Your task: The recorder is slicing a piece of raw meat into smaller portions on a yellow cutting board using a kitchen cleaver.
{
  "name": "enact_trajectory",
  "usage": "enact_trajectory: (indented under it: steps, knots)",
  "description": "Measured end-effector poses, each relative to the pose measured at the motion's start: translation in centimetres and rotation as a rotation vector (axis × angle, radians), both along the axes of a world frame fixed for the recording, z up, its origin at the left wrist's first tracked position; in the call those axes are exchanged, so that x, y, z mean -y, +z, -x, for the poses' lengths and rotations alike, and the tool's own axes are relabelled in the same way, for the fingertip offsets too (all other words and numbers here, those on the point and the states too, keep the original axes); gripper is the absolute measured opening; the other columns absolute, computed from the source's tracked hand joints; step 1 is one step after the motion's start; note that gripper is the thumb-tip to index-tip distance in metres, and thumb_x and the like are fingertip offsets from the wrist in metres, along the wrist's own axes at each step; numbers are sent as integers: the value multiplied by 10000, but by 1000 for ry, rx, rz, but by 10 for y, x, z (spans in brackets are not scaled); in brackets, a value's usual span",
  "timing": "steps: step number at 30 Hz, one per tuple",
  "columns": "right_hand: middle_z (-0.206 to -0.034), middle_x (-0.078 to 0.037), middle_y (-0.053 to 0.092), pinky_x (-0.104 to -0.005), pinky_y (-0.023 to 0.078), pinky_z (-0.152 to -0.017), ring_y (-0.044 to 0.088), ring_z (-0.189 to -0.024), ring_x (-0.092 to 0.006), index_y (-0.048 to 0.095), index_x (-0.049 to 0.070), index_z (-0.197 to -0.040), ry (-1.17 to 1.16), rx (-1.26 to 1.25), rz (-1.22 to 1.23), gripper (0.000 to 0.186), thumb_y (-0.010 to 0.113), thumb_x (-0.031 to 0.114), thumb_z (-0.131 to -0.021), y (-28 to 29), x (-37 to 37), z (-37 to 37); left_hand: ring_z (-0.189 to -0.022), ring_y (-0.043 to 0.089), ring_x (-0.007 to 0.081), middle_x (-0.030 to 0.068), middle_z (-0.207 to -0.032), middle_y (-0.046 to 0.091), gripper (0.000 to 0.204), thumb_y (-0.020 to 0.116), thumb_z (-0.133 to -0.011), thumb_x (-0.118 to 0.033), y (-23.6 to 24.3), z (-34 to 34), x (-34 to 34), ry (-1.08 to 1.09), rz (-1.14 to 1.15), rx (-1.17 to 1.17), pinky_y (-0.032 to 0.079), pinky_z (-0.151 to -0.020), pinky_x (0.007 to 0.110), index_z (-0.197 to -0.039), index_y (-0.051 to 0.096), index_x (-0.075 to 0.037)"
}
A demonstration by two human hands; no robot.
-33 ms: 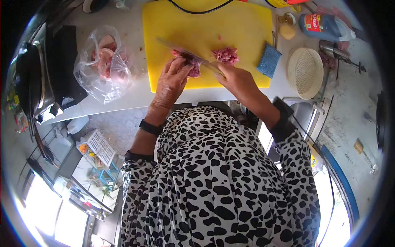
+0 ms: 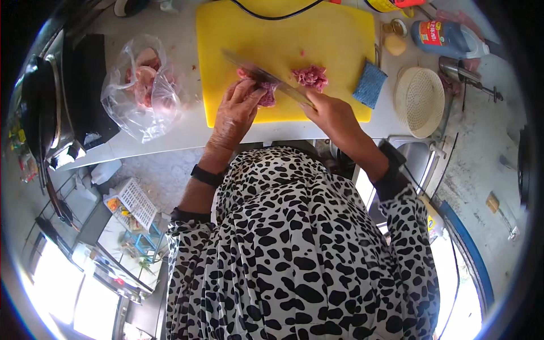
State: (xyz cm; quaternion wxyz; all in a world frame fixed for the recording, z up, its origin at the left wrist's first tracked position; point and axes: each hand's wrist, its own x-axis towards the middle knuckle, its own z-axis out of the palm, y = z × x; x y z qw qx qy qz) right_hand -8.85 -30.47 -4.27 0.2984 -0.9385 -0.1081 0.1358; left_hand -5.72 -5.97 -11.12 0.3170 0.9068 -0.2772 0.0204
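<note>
A yellow cutting board (image 2: 345, 34) lies on the counter. My right hand (image 2: 334, 113) grips the handle of a knife (image 2: 252, 68), whose long blade slants up and left across the board, just past my left fingertips. With bent fingers, my left hand (image 2: 238, 107) presses a piece of raw meat (image 2: 267, 95) onto the board beside the blade. Part of that meat is hidden under the fingers and the knife. A small heap of cut meat (image 2: 310, 77) rests to the right of the blade.
Left of the board sits a clear plastic bag (image 2: 150, 113) with raw meat inside. On the right are a blue sponge (image 2: 370, 85), a cream woven basket (image 2: 419, 102) and a dark bottle (image 2: 447, 38) on its side. A black cord (image 2: 277, 17) crosses the board's far edge.
The knife and my right hand have shifted slightly to the right and toward me. My left hand stays on the meat.
</note>
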Motion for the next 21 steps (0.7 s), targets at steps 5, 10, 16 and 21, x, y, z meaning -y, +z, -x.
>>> enact_trajectory:
  steps: [5,10,16,21]
  knots:
    - [-899,-182,676,-479,530,-711,673,-835,-367,562,122,-1312,-180,-136,99,380,606,266,-963,16,15,11,-1156,564,321,80,-1229,595,369,736,-766,-19,0,2,-1,-29,12,9,509,-969,426,-1117,688,-126]
    - [-922,-202,671,-485,528,-732,668,-853,-384,532,162,-1374,-98,-219,23,427,597,283,-970,32,9,21,-1138,564,304,66,-1223,593,360,739,-766,-49,-5,2,2,-17,-34,47,500,-958,416,-1110,692,-148]
    - [-1007,-208,688,-420,526,-802,683,-899,-357,550,150,-1385,-207,-378,-26,434,609,284,-976,45,3,42,-1116,563,293,52,-1204,595,355,734,-762,-62,0,-1,7,-10,-58,44,499,-945,410,-1102,698,-161]
    - [-928,-169,681,-484,553,-731,686,-851,-358,481,160,-1405,-142,-307,-28,446,570,295,-990,12,-10,42,-1093,572,293,52,-1162,614,364,740,-747,-43,0,0,7,-6,-3,14,503,-938,405,-1088,710,-164]
